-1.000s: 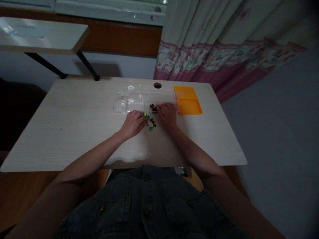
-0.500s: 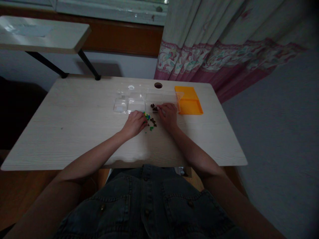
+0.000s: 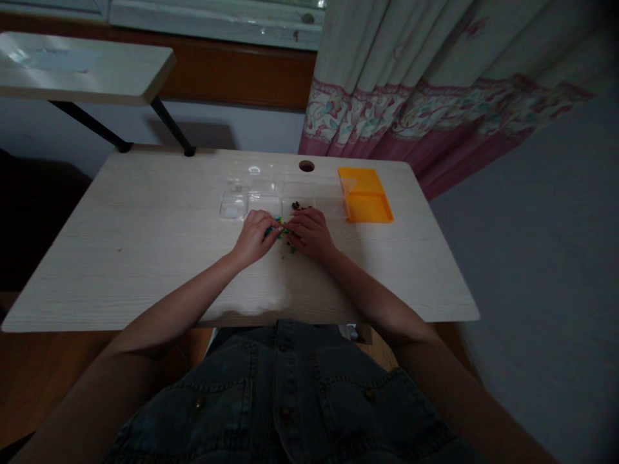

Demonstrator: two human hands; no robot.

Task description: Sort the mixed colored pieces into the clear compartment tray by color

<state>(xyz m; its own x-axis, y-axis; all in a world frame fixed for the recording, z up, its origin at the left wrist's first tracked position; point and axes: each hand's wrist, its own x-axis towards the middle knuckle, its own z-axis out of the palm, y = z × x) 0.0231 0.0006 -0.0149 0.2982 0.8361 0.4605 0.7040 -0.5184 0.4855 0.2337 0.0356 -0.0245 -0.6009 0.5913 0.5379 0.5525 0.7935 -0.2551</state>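
My left hand [image 3: 255,237] rests over the near edge of the clear plastic compartment box [image 3: 265,205], thumb and fingers drawn together beside small green, yellow and blue pieces [image 3: 280,227]. From the other side my right hand [image 3: 312,234] reaches to the same pieces, its thumb and fingers closing near my left fingertips. What either hand pinches is too small to make out. Dark brown pieces [image 3: 295,205] lie in a middle compartment of the box. Closer to me, a few green pieces [image 3: 293,250] lie on the table, partly covered by my right hand.
An orange two-part tray [image 3: 370,198] adjoins the box's right end. Behind the box, the pale wooden table [image 3: 159,258] has a round hole [image 3: 307,166]. A raised shelf [image 3: 97,67] stands at the back left, and a curtain [image 3: 387,96] hangs behind the table.
My right hand has moved left and slightly nearer, from the brown pieces in the box to the coloured pieces by my left hand. My left hand has shifted slightly left.
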